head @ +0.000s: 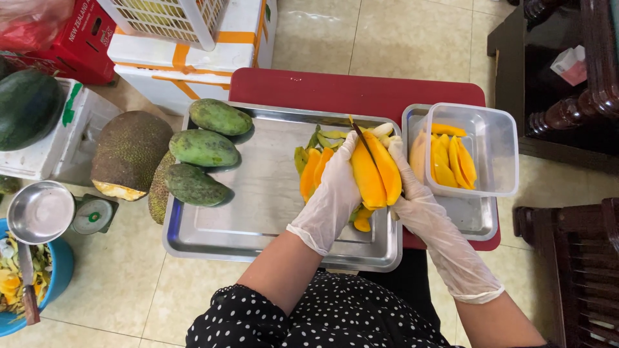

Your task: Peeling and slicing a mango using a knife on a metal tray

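Person in thin gloves and a dotted top

Both the left hand (335,193) and right hand (412,200) wear loose, translucent white disposable gloves; the right one wrinkles well past the wrist. Nearest the camera, below the gloves, is a black garment with small white polka dots.

Red printed carton (80,45) far left on floor; white foam box (193,71), orange-taped, beside it; white foam box (64,138), green label, below.

Bright, even, sharp; soft shadows
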